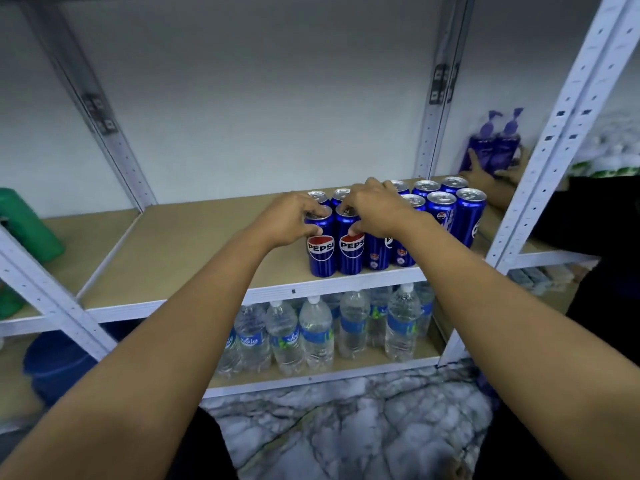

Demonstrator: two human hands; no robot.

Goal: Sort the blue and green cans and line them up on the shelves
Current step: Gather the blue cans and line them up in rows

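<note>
Head view: in the middle of the frame a tan shelf (194, 258) with a white front edge carries a block of blue cans (440, 209), standing upright in two rows that run back toward the right, touching one another. The front row stands just behind the shelf's front edge.

The left hand (291, 220) grips the front-left can (321, 251), fingers (313, 231) clamped around its upper part with the thumb on the near side. The right hand (377, 209) grips the second can (350, 252) just beside it, fingers curled over its rim and closed on it. Both cans stand on the shelf with their logos facing the camera, touching each other.

Left of the cans the shelf is bare all the way to the white upright post (52, 296) at the left edge of the frame. Beyond that post sits a green bundle (24, 223).

Below, in the lower middle, the next shelf holds water bottles (317, 336) packed close together. At the upper right, past the right-hand post (568, 133), another person's hands (485, 174) hold purple bottles (491, 147) against the wall. No green cans can be told apart here.
</note>
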